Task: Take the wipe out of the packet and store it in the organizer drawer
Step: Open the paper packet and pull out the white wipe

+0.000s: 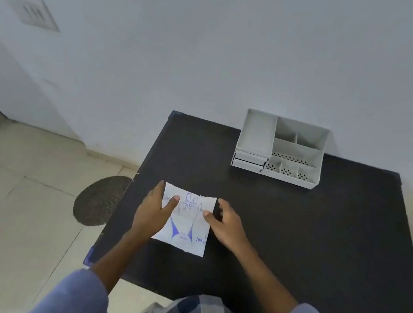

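Observation:
A white packet [185,228] with blue print lies flat on the black table [295,233], near its left side. My left hand [152,211] rests on the packet's left edge, thumb pressed on top of it. My right hand [225,223] touches the packet's right edge with thumb and fingers spread. The wipe itself is not visible. A white plastic organizer [280,147] stands at the table's far edge against the wall; its small drawers [249,160] at the front left look closed.
The organizer has several open compartments, some with perforated floors. The table's left edge drops to a tiled floor with a dark round mat [101,200]. A white wall rises right behind the table.

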